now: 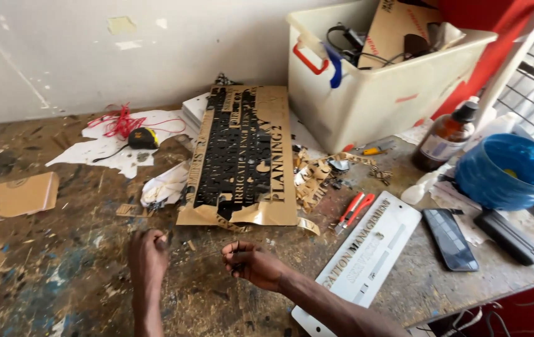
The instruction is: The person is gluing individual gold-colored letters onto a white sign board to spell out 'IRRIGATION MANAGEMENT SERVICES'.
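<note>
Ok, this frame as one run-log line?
left hand: pinched, content unclear | right hand: pinched, content unclear | ahead: cut-out letter sheet | right: white sign plate

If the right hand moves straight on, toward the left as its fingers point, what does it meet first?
Most likely the left hand. The right hand points its fingers left across the bare worn tabletop, and nothing else lies between; depth is uncertain.

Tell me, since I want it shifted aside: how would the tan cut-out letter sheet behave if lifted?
The tan cut-out letter sheet probably flops: it looks thin, and its curled edges suggest little stiffness. The many letter cut-outs likely leave narrow strips that tear easily.
</note>
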